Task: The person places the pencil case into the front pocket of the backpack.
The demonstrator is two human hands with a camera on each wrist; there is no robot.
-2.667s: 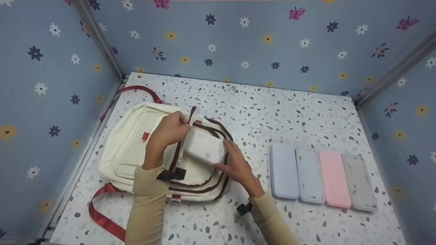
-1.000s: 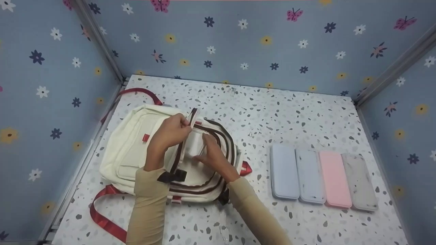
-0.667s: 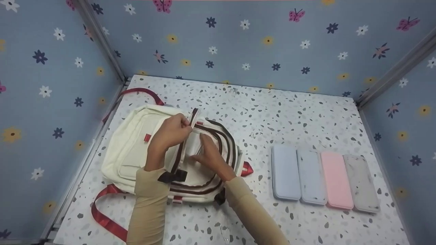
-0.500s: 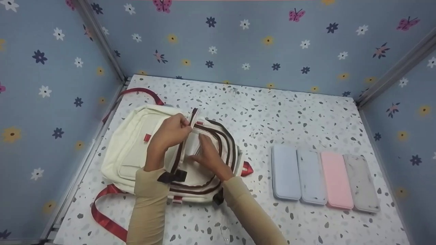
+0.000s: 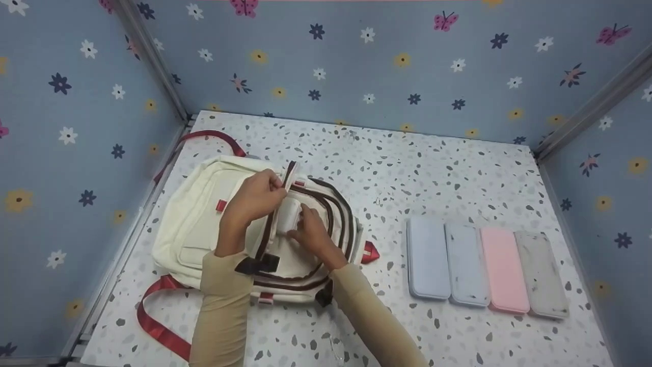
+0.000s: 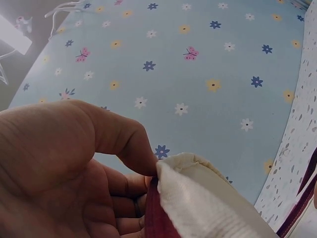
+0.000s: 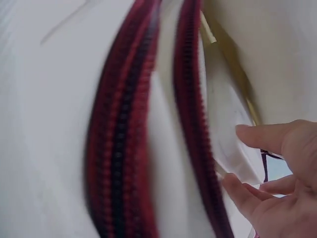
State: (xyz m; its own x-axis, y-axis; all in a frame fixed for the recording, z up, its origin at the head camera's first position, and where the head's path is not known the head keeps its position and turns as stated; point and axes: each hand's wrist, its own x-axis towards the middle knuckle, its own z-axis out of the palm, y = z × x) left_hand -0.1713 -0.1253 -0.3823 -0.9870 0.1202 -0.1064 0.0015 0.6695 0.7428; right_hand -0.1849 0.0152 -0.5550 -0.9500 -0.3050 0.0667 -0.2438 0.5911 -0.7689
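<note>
Head camera view: A person works at a cream backpack (image 5: 198, 214) lying flat on a speckled bench (image 5: 407, 168), left of centre in the frame. The left hand (image 5: 253, 196) pinches the edge of a raised, dark-zipped flap (image 5: 267, 229) between thumb and curled fingers. Just to its right, the right hand (image 5: 317, 238) reaches into the gaping pocket, its thumb and fingers spread at the near end of a white case (image 5: 288, 216). Whether those fingers grip the case or only touch it cannot be told. The white case sits partly inside the pocket, near the middle of the frame, its far end hidden behind the flap.

Four more cases lie side by side at the lower right: two pale blue cases (image 5: 429, 260), a pink case (image 5: 504, 270) and a grey case (image 5: 541, 275), the last dotted with dark marks. One red strap (image 5: 159, 329) loops from the backpack at the lower left; another curves away toward the upper left. Tan sleeves (image 5: 221, 306) cover both forearms, and blue walls (image 5: 356, 56) printed with flowers and butterflies rise behind.

Left wrist view: The pinched cloth edge stands upright at the lower centre. Right wrist view: Two dark red zips (image 7: 188, 74) run down the frame, partly blurred, with the thumb and fingers at the lower right.
</note>
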